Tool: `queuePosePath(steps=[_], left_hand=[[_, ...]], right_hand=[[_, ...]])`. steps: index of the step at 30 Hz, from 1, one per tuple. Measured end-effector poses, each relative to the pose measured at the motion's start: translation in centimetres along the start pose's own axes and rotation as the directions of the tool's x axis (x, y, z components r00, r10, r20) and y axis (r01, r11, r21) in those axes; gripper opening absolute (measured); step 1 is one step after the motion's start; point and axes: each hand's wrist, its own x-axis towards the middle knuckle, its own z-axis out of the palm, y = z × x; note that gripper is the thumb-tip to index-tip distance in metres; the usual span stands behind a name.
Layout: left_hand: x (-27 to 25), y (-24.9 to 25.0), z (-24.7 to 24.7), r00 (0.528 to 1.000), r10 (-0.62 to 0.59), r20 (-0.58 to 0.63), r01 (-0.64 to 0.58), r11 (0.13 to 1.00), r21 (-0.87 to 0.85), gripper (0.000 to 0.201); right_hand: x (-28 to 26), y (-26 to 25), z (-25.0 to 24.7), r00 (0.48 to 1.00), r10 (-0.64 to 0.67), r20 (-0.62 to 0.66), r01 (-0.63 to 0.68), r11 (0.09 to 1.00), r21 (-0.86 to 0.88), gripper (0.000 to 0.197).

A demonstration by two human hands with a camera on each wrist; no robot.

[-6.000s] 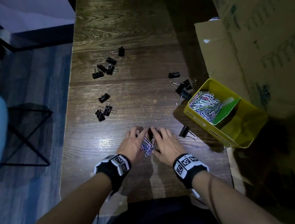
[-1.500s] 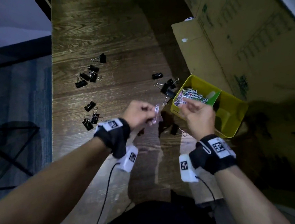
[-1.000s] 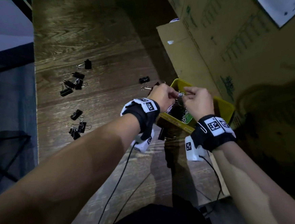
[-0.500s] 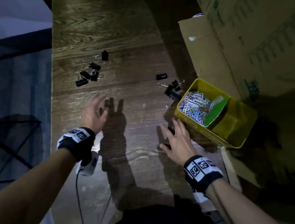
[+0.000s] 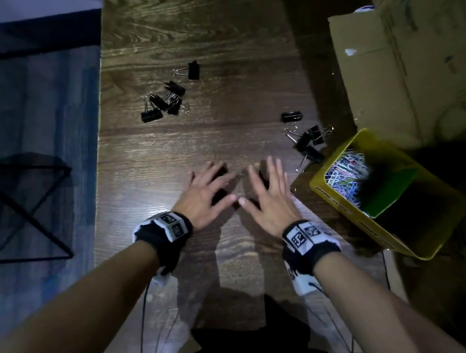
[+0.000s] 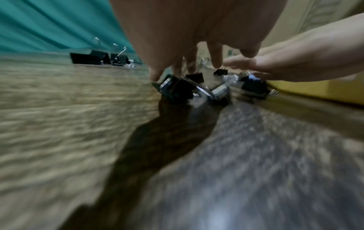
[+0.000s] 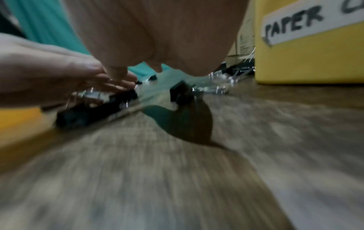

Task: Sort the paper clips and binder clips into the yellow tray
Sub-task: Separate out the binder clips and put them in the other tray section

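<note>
My left hand (image 5: 204,196) and right hand (image 5: 271,201) lie side by side at the middle of the wooden table (image 5: 223,138), fingers straight and spread, thumbs nearly touching. Under them sit several black binder clips (image 6: 177,89); the left fingertips (image 6: 155,76) touch one, and another binder clip (image 7: 181,91) stands below the right palm. The yellow tray (image 5: 340,204) stands to the right, with coloured paper clips (image 5: 346,173) in its far section beside a green divider (image 5: 389,189). Neither hand grips anything.
More binder clips lie in a far-left cluster (image 5: 164,102) and a cluster by the tray's far corner (image 5: 307,142). Cardboard boxes (image 5: 401,60) stand behind the tray. The table's left edge drops to a blue floor with a black frame (image 5: 33,208).
Both hands have come together at the table's middle. The left swept in from the left with binder clips under it; the right moved away from the tray.
</note>
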Motion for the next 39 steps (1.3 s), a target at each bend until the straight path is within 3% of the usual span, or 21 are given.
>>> queuePosePath(steps=[1, 3, 6, 8, 11, 13, 18, 21, 26, 30, 34, 39], left_hand=[[0.3, 0.2, -0.5, 0.999, 0.033, -0.011, -0.033, 0.999, -0.021, 0.069], [1.9, -1.0, -2.5, 0.985, 0.022, -0.174, -0.030, 0.998, -0.047, 0.062], [5.6, -6.1, -7.0, 0.854, -0.229, -0.467, 0.163, 0.971, -0.177, 0.068], [7.9, -10.2, -9.8, 0.787, -0.366, -0.496, 0.270, 0.928, -0.257, 0.081], [10.8, -13.7, -11.9, 0.843, -0.393, -0.367, 0.340, 0.918, -0.202, 0.097], [12.6, -14.2, -12.5, 0.897, -0.351, -0.267, 0.329, 0.936, -0.125, 0.100], [16.9, -13.0, -12.8, 0.959, -0.242, -0.150, 0.243, 0.970, -0.010, 0.096], [18.9, -11.5, -12.7, 0.979, -0.179, -0.095, 0.184, 0.982, 0.043, 0.098], [19.7, -9.2, -12.5, 0.992, -0.021, 0.123, 0.009, 0.995, 0.100, 0.093], [17.7, -7.3, -9.9, 0.982, 0.082, 0.168, -0.100, 0.990, 0.103, 0.079], [13.7, -4.6, -6.2, 0.967, 0.165, 0.195, -0.192, 0.973, 0.127, 0.079], [7.9, -1.3, -2.7, 0.944, 0.166, 0.286, -0.221, 0.960, 0.173, 0.080]], right_hand=[[1.1, -0.4, -0.9, 0.997, 0.012, -0.080, -0.008, 0.999, 0.050, 0.072], [3.1, -0.6, -3.2, 0.958, 0.109, -0.265, -0.077, 0.989, 0.130, 0.068], [5.6, -0.1, -5.7, 0.824, 0.340, -0.454, -0.252, 0.936, 0.245, 0.068], [7.0, 0.4, -6.6, 0.715, 0.496, -0.493, -0.343, 0.863, 0.371, 0.071], [8.6, 1.2, -6.7, 0.564, 0.689, -0.455, -0.509, 0.724, 0.465, 0.075], [9.3, 1.8, -6.7, 0.527, 0.729, -0.436, -0.585, 0.684, 0.437, 0.076], [10.5, 2.7, -5.9, 0.625, 0.681, -0.382, -0.590, 0.732, 0.340, 0.068], [11.1, 2.9, -5.5, 0.653, 0.651, -0.386, -0.565, 0.759, 0.323, 0.060], [11.0, 2.7, -4.6, 0.685, 0.607, -0.403, -0.536, 0.794, 0.286, 0.041], [9.8, 2.1, -3.6, 0.726, 0.550, -0.413, -0.485, 0.835, 0.261, 0.041], [7.9, 0.9, -2.1, 0.779, 0.499, -0.380, -0.446, 0.867, 0.224, 0.044], [3.9, -0.3, 0.0, 0.848, 0.416, -0.329, -0.369, 0.908, 0.198, 0.047]])
